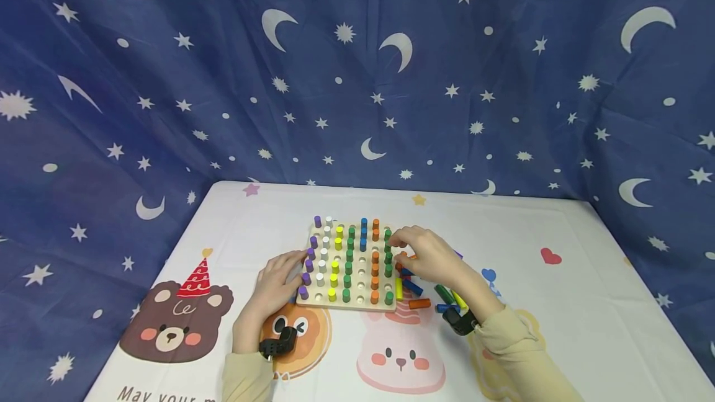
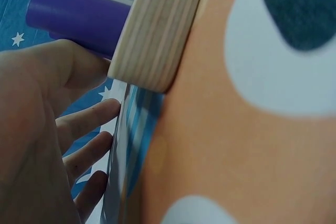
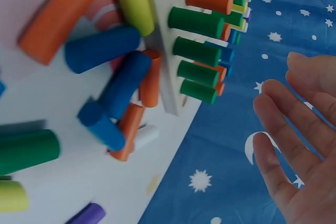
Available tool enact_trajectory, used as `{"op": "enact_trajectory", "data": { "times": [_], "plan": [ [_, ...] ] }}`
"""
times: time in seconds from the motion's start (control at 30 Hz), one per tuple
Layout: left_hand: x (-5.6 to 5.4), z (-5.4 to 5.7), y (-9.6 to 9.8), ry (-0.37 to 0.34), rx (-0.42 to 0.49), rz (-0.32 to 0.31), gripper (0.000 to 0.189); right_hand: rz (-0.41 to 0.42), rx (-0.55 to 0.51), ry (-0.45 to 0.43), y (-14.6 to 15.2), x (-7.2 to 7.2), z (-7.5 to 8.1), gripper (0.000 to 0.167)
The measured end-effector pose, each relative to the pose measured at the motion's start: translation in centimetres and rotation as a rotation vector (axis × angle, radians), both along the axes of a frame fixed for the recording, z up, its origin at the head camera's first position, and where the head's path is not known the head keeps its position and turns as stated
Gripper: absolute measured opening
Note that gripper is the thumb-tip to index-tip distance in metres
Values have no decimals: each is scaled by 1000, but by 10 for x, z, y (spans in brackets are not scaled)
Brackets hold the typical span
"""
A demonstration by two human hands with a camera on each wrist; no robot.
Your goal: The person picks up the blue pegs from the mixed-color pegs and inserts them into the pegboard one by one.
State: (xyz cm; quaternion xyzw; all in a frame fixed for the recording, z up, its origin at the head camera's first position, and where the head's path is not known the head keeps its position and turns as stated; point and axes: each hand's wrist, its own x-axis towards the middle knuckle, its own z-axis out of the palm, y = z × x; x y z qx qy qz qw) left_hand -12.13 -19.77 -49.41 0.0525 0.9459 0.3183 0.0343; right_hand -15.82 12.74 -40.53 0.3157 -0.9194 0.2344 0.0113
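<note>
A wooden pegboard (image 1: pixel 326 304) holds upright pegs in coloured columns: purple, white, yellow, green, blue, orange and green. My left hand (image 1: pixel 275 284) rests at its left edge. In the left wrist view the thumb lies against the board's side (image 2: pixel 157 35), just below a purple peg (image 2: pixel 79 19), and the other fingers reach out relaxed beneath. Over the board's right side hovers my right hand (image 1: pixel 427 256), fingertips near a green peg (image 1: pixel 388 234) of the rightmost column. The right wrist view shows this hand (image 3: pixel 302 145) with nothing in its fingers, apart from the green pegs (image 3: pixel 197 22).
Loose pegs lie right of the board, among them an orange one (image 1: pixel 419 304), a blue one (image 1: pixel 412 287), a yellow one (image 1: pixel 399 289) and a green one (image 1: pixel 444 293). The white tablecloth (image 1: pixel 603 303) carries cartoon prints. A blue starry curtain (image 1: pixel 357 79) hangs behind.
</note>
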Motion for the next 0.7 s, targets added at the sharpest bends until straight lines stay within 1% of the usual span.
{"op": "enact_trajectory", "data": {
  "times": [0.2,0.37,0.47,0.6,0.7],
  "plan": [
    [0,-1,1,-16,7,7,51,-35,-3,-27,8,7,-9,23],
    [0,-2,0,-33,20,10,52,-89,-20,-100,14,12,-19,22],
    [1,-2,-1,-24,25,5,52,-127,-22,-132,16,15,-25,23],
    [1,-2,-1,-2,24,0,51,-159,-18,-132,20,19,-33,23],
    [1,-1,0,9,24,-2,51,-161,-26,-126,21,20,-40,22]
  ]
}}
